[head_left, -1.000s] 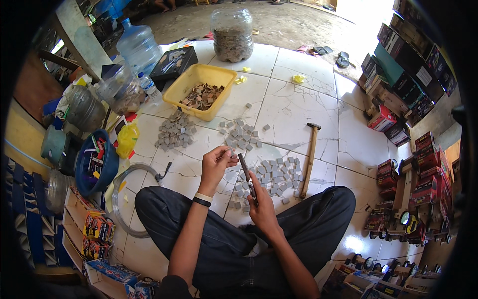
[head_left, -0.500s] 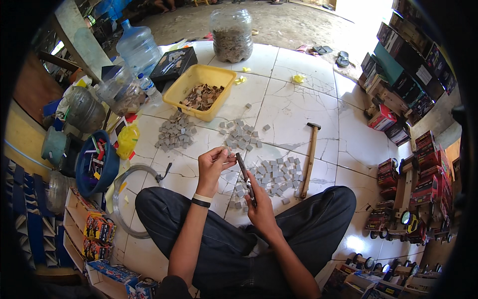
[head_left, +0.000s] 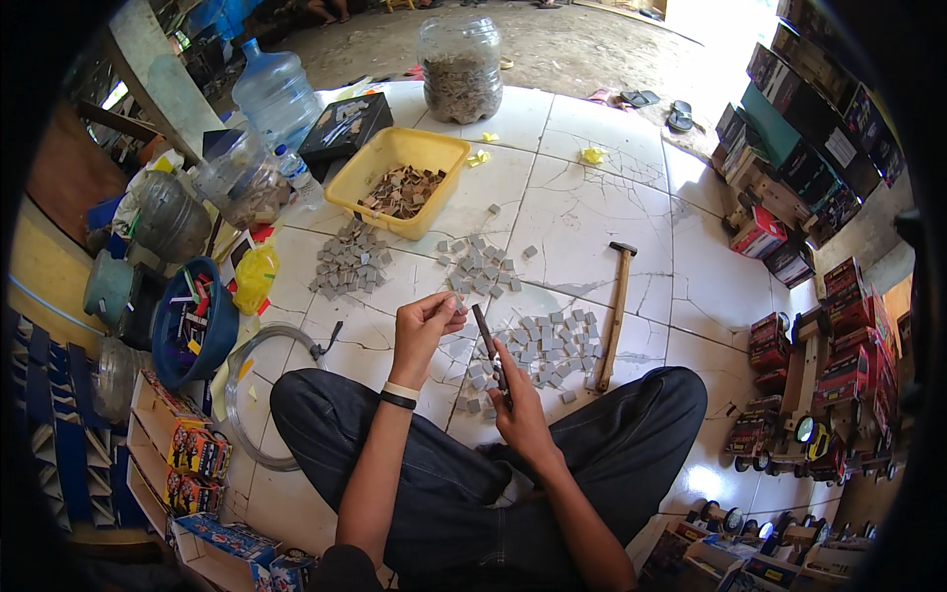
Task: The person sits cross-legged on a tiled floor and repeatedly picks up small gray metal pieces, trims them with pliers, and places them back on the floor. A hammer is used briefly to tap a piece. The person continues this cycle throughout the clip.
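Note:
Between the thumb and fingers of my left hand point(head_left: 416, 340) is a small grey square piece point(head_left: 457, 305), pinched near its edge. My right hand point(head_left: 522, 419) is wrapped round a long, dark, narrow metal tool point(head_left: 484, 330), whose exact kind I cannot make out. The tool's upper end points away from me, just right of the piece, with a small gap between them. Loose grey square pieces point(head_left: 552, 343) lie spread on the tiles beyond my right hand. Another scatter point(head_left: 480, 264) and a denser heap point(head_left: 350, 261) of similar pieces lie farther off.
A wooden-handled hammer point(head_left: 619, 316) lies to the right. Beyond the heaps stands a yellow basin point(head_left: 448, 187) of small brown pieces. At left are coiled clear tubing point(head_left: 237, 414) and a blue tub point(head_left: 225, 340). Toy trucks point(head_left: 843, 365) line the right side; a large clear jar point(head_left: 461, 74) stands at the back.
The dark tool's upper end has drawn slightly away from the piece in my left hand. The grey piece now shows more plainly between my fingers.

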`<state>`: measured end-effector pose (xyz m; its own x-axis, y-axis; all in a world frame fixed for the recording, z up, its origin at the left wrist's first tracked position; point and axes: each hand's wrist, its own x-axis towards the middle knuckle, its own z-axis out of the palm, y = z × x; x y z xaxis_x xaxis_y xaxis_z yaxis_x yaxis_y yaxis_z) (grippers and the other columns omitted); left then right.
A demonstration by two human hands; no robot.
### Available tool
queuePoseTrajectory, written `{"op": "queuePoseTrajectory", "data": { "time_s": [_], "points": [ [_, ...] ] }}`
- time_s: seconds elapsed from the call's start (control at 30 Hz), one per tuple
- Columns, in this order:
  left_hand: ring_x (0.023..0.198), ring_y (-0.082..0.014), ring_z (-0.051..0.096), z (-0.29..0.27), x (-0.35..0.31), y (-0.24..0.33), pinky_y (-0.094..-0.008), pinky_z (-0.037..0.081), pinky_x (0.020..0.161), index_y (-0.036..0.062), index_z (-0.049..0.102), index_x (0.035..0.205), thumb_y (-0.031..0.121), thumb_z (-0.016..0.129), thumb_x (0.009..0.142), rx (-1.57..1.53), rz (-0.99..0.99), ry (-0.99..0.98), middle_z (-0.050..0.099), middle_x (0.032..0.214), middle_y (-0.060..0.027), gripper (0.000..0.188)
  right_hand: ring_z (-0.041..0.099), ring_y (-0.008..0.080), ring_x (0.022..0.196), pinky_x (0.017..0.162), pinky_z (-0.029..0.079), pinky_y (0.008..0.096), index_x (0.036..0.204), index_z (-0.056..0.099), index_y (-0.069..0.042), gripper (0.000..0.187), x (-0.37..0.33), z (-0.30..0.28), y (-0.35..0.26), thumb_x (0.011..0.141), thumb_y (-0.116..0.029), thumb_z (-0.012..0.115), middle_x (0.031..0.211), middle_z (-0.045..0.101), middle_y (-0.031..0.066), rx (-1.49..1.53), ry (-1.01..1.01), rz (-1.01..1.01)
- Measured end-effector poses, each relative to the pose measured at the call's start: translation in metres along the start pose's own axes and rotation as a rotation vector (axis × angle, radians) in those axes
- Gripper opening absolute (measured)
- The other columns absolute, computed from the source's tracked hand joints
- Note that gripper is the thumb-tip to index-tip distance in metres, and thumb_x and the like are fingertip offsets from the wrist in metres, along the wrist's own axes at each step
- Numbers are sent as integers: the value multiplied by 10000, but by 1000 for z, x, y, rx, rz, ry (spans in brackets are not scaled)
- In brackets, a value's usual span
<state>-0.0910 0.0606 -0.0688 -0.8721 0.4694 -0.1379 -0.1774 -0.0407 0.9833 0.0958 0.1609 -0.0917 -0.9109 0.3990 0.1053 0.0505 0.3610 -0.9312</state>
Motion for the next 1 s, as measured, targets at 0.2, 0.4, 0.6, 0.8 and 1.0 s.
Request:
{"op": "queuePoseTrajectory", "data": {
  "time_s": [0.2,0.4,0.6,0.8,1.0],
  "points": [
    [796,-145,725,-3,1,1,-287,616,782,0,742,1147,211,666,1027,6,-50,-11,746,922,-91,255,561,343,893,850,468,418,1637,312,-174,822,2,-3,4,922,86,623,1049,562,191,18,-17,13],
    [775,-149,723,-5,2,1,-284,620,751,-16,749,1135,207,658,1032,-2,-37,-2,742,894,-95,262,592,335,1059,998,456,392,1624,330,-120,775,4,-6,5,931,88,606,1320,598,219,24,-68,68],
    [771,-139,719,-6,2,2,-274,610,740,-9,749,1138,209,658,1034,21,-39,-3,744,889,-89,258,568,340,1023,951,448,403,1629,323,-140,798,4,-6,5,923,83,619,1246,559,207,24,-59,27],
    [795,-131,710,-8,4,2,-270,601,769,-1,738,1179,217,666,1029,53,-42,-19,741,905,-82,274,537,341,840,797,461,429,1639,318,-189,830,4,-6,3,920,81,632,952,524,177,-7,-30,-39],
    [774,-135,714,-8,4,2,-272,601,747,-9,743,1141,204,650,1038,40,-35,-18,744,890,-86,254,532,343,837,798,458,435,1639,317,-194,818,3,-7,0,930,73,627,956,520,176,-4,-42,-26]
  ]
}}
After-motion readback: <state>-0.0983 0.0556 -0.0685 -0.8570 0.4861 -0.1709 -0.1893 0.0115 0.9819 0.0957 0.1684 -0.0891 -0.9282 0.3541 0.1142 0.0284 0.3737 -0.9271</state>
